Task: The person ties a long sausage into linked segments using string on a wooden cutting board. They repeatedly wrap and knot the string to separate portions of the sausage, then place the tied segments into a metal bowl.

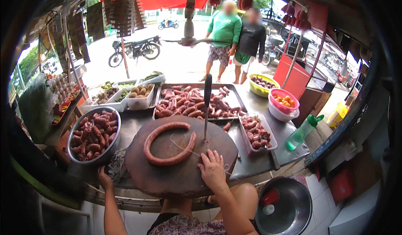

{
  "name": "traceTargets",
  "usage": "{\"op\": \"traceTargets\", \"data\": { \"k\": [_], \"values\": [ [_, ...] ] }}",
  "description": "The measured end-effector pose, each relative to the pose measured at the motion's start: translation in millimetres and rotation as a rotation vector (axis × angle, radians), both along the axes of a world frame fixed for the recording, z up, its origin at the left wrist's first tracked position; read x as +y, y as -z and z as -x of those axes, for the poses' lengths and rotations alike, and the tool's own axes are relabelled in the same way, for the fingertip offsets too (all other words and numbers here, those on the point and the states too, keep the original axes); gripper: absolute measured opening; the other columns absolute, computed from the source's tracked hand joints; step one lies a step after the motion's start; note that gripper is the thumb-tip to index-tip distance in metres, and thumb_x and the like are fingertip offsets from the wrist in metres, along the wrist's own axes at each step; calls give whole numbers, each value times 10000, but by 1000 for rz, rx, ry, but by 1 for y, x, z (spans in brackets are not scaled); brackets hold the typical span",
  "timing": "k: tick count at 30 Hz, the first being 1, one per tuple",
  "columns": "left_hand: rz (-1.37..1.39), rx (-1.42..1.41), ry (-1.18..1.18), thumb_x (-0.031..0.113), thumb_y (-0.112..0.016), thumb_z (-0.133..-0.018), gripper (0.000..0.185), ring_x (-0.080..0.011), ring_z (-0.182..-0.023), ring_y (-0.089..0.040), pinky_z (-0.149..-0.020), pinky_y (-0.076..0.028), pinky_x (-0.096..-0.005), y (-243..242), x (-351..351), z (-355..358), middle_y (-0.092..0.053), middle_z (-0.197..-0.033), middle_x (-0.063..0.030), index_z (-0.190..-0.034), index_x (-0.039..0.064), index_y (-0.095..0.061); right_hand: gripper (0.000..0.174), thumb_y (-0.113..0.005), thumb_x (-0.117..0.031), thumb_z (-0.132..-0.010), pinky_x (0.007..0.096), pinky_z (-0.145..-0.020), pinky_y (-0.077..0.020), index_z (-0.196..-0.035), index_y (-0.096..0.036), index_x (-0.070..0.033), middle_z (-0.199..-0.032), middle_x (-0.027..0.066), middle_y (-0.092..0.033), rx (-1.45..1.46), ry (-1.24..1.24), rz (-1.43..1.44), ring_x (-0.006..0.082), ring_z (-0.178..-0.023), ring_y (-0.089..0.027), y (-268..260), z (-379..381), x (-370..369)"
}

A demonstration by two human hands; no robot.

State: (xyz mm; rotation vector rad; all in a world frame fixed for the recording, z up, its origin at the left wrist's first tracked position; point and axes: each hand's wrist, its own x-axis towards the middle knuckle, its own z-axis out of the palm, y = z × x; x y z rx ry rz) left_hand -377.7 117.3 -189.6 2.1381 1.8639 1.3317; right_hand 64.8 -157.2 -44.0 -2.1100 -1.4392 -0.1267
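A long coiled sausage (pixel 169 162) lies in an open loop on a thick round wooden chopping block (pixel 176 186). My right hand (pixel 213 169) rests palm down at the block's right side, fingers spread. A thin white string (pixel 185 147) runs from inside the loop to my fingertips; whether they pin it is unclear. Just beyond, a dark-handled knife (pixel 207 93) stands upright, its tip at the wood. My left hand (pixel 105 179) is by the table edge, beneath a metal bowl (pixel 117 134) of short sausages; its grip is hidden. A grey cloth (pixel 117 167) lies between bowl and block.
Behind the block is a metal tray (pixel 240 104) of sausages. To the right are a plastic tub (pixel 252 151) of sausages, another knife (pixel 275 161) and a green bottle (pixel 303 132). A dark basin (pixel 284 216) stands on the floor. Two people (pixel 224 27) stand beyond the table.
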Motion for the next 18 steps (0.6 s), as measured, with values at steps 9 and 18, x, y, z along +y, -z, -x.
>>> {"op": "traceTargets", "data": {
  "k": [9,18],
  "values": [
    [-45,-26,50,-47,-460,-875,315,-414,-1127,-609,-1005,-467,-447,-3,-5,-1,-651,-1172,-238,-1103,-64,-677,477,-658,-271,-923,576,-1157,-284,-1335,-593,-40,-1454,210,-493,-5,-7,-26,426,-1381,-406,0,0,0],
    [-16,32,0,-22,-469,-885,304,-419,-1107,-610,-991,-469,-452,-7,-6,-3,-644,-1159,-239,-1107,-62,-673,475,-637,-266,-938,569,-1167,-277,-1349,-582,-35,-1471,216,-478,5,-10,0,429,-1391,-396,-3,0,-1]
  ]
}}
